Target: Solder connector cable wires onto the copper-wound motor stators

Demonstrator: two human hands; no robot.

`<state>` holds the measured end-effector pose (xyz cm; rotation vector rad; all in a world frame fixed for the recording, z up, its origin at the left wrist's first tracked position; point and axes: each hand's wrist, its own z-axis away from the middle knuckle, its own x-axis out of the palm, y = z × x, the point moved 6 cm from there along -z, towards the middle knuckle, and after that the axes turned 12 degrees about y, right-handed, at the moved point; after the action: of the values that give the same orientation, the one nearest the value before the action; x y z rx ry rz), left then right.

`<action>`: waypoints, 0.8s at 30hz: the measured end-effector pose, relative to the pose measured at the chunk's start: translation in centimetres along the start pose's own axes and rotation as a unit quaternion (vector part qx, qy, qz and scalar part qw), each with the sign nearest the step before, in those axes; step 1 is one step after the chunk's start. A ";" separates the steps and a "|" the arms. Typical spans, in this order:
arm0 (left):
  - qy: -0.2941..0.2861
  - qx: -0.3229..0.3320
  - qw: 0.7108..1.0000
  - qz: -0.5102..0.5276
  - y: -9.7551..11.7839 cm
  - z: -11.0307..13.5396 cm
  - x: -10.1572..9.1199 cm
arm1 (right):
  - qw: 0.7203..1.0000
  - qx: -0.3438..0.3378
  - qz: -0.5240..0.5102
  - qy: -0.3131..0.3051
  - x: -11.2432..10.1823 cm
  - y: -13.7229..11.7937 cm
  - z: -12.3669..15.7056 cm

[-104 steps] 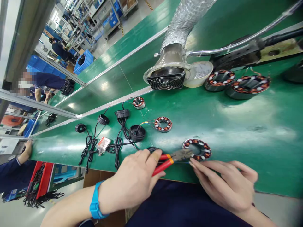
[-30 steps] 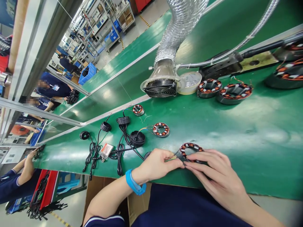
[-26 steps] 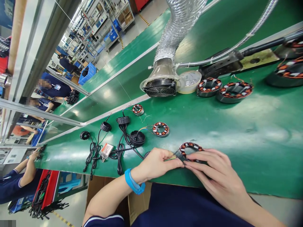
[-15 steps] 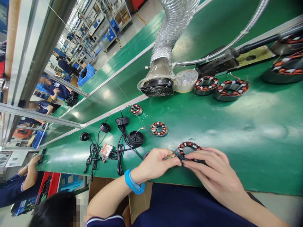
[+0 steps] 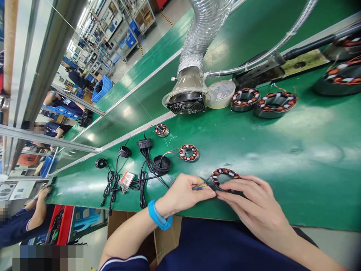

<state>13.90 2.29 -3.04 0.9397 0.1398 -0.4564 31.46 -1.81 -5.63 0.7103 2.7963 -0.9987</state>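
Observation:
My right hand [image 5: 258,205] holds a motor stator [image 5: 225,174], a ring with copper windings and white insulators, tilted just over the green bench near its front edge. Thin coloured wires [image 5: 200,186] run to the stator's left side, pinched between the thumb and fingers of my left hand [image 5: 183,194]. A blue band circles my left wrist. The exact joint of wires and ring is partly hidden by my fingers. Farther back lies another stator [image 5: 188,153], its wires leading to a black round cap [image 5: 161,165] with a cable. A smaller stator [image 5: 161,130] sits behind these.
A fume fan [image 5: 186,103] on a foil duct stands at the back, beside a round tub [image 5: 222,94]. More stators [image 5: 275,105] line the back right. Black cables [image 5: 143,188] and a small clear-topped box [image 5: 126,180] lie left. Co-workers sit along the left.
My hands keep nearly the same pose on the stator and wires. The coloured wires show a little more spread at my left fingertips. The view has shifted slightly.

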 end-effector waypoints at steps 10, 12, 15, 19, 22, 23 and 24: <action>0.019 0.010 1.000 -0.020 0.7 0.4 0.1 | 1.000 -0.014 0.016 -0.001 0.1 -0.3 0.0; 0.010 0.013 0.999 -0.050 0.6 0.4 -0.2 | 1.000 -0.014 0.010 -0.005 0.0 -0.2 0.1; -0.019 0.019 0.996 -0.090 0.4 0.4 -0.5 | 1.000 -0.017 0.006 -0.009 0.0 -0.2 0.2; -0.017 0.004 0.998 -0.057 0.1 0.2 -0.8 | 0.999 -0.029 0.008 -0.013 -0.1 -0.3 0.2; -0.006 -0.013 1.000 -0.016 0.0 0.2 -0.7 | 0.999 -0.031 0.005 -0.012 -0.2 -0.4 0.1; -0.005 -0.014 1.000 -0.009 0.0 0.2 -0.6 | 0.999 -0.030 0.004 -0.012 -0.2 -0.4 0.1; -0.005 -0.012 1.000 -0.006 0.1 0.2 -0.5 | 1.000 -0.028 0.003 -0.012 -0.2 -0.3 0.1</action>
<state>13.45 2.34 -2.71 0.9138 0.1419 -0.4685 31.44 -2.15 -5.45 0.6938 2.7878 -0.9167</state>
